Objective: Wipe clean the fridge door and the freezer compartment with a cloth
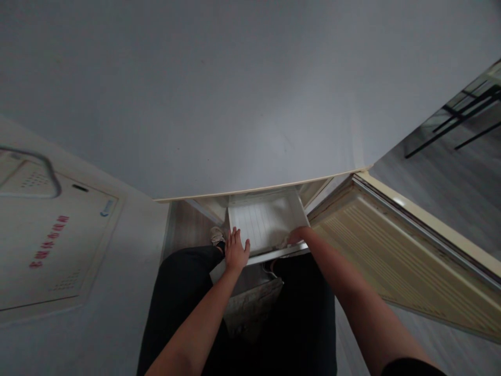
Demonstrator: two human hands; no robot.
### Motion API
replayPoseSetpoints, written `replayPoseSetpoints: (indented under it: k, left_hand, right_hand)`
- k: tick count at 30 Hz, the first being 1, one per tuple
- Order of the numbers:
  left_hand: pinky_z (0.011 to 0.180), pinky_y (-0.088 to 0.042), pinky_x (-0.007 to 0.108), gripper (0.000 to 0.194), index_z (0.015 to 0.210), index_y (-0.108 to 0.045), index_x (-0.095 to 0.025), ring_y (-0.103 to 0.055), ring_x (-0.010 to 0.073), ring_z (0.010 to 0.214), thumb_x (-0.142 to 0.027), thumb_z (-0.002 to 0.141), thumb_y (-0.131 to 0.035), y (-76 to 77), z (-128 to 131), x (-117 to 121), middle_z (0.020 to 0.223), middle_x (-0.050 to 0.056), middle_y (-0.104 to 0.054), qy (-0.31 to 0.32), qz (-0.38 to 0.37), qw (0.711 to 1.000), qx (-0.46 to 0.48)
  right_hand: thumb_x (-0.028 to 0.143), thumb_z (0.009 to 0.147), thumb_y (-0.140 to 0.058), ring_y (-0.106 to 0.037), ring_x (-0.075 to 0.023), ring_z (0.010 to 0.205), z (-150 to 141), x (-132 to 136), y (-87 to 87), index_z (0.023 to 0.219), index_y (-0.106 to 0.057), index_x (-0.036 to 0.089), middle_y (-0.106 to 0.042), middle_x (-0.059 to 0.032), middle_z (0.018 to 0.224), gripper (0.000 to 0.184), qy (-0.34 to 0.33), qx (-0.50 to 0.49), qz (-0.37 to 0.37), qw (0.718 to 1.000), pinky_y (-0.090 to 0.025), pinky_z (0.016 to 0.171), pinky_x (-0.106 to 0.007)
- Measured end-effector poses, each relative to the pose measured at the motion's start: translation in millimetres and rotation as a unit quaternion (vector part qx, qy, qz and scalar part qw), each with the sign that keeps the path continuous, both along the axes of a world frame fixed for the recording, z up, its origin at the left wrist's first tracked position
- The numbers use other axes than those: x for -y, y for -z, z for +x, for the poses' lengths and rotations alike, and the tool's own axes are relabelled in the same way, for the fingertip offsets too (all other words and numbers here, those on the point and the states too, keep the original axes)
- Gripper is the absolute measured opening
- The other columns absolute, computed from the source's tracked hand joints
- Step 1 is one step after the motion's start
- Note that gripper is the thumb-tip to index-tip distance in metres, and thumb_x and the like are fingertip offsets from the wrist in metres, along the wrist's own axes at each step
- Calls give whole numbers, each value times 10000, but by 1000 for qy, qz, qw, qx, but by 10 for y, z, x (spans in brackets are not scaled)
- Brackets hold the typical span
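White drawer (263,219): probably light, stiff; hold by side rims. Left hand (237,255): on near-left corner, unclenched. Right hand (299,235): inside, grip unclear.

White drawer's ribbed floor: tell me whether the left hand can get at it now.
Likely yes: the left hand is at the drawer's near left corner, with nothing visible between it and the ribbed floor.

A white drawer (262,214) sits mid-scene, its floor finely lined. Around it: blue-grey surface (242,99) at twelve, black legs (451,127) at two over grey wood-grain flooring (438,177), yellowish ridge-striped door (391,256) towards four, black trousers (309,318) around six, pale panel (23,230) with red characters (50,241) and blue mark (106,208) at nine.
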State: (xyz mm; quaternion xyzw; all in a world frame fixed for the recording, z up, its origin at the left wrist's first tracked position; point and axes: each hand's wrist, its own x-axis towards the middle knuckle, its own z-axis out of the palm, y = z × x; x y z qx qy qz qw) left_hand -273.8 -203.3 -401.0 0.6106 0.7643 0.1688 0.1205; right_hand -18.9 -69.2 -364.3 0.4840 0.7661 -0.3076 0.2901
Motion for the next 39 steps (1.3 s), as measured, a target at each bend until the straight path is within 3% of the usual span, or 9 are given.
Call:
replayPoseSetpoints:
  k: [3, 6, 13, 17, 24, 27, 30, 33, 39]
  left_hand:
    - [1210, -326, 509, 557, 1433, -448, -59, -281, 335, 1515, -367, 969, -443, 29, -14, 1, 1556, 203, -434, 1, 4, 1000, 1]
    - [1190, -354, 537, 546, 1427, -456, -77, -295, 334, 1510, -377, 970, -447, 62, -28, 10, 1549, 197, -447, 0, 11, 1000, 3]
    - [1191, -356, 545, 531, 1411, -461, -84, -271, 343, 1518, -380, 971, -454, 97, -40, 20, 1548, 205, -443, 9, 34, 999, 12]
    - [1203, -348, 520, 539, 1407, -452, -74, -260, 345, 1522, -390, 970, -464, 99, -41, 21, 1551, 213, -433, 15, 44, 999, 19]
    - [1190, -361, 538, 534, 1416, -441, -102, -250, 336, 1527, -384, 965, -485, 92, -40, 30, 1560, 198, -426, 4, 29, 999, 32]
    - [1180, -374, 539, 513, 1413, -443, -132, -261, 323, 1525, -377, 965, -490, 77, -34, 36, 1561, 181, -432, -5, 26, 999, 40]
    - [1183, -373, 530, 496, 1399, -454, -139, -272, 320, 1521, -367, 960, -499, 63, -29, 37, 1560, 175, -436, -9, 20, 999, 43]
    - [1185, -378, 511, 495, 1391, -461, -134, -261, 317, 1526, -361, 953, -509, 59, -30, 33, 1562, 175, -433, -7, 18, 999, 48]
    - [1184, -374, 520, 474, 1376, -472, -140, -273, 323, 1520, -363, 959, -498, 55, -27, 40, 1559, 174, -436, -7, 19, 999, 39]
  right_hand:
    - [266, 767, -761, -715, -237, 905, -40, -23, 1, 986, -785, 115, -757, -127, 988, 267, -84, 25, 17, 996, -547, 840, -308]
    - [138, 891, -573, -647, -300, 1141, 43, -72, -24, 1190, -716, 100, -672, -211, 1238, 334, -130, 28, 106, 985, -494, 974, -413]
    - [55, 906, -484, -549, -301, 1255, 259, -329, 3, 999, -756, 86, -673, -191, 1206, 289, -224, 6, 190, 956, -366, 1128, -455]
    - [106, 968, -418, -484, -306, 1320, 188, -540, 54, 1208, -687, 98, -589, -205, 1345, 361, -222, -14, 240, 945, -366, 1114, -487]
    - [214, 884, -593, -558, -328, 1255, 69, -403, 240, 1035, -766, 92, -664, -210, 1239, 260, -226, 16, 194, 955, -397, 1101, -473]
    - [317, 818, -695, -684, -324, 1039, 132, -284, 309, 954, -781, 100, -735, -195, 1042, 271, -218, 43, 154, 963, -522, 942, -452]
    - [190, 806, -681, -725, -292, 923, 203, -280, 332, 895, -782, 104, -754, -180, 957, 160, -214, 56, 145, 965, -560, 839, -398]
    - [68, 846, -576, -716, -284, 980, 229, -391, 311, 897, -778, 87, -751, -195, 971, 209, -216, 40, 177, 959, -522, 932, -408]
    - [58, 883, -523, -633, -303, 1163, 168, -749, 279, 979, -767, 72, -734, -197, 1056, 262, -204, -9, 259, 944, -408, 1089, -431]
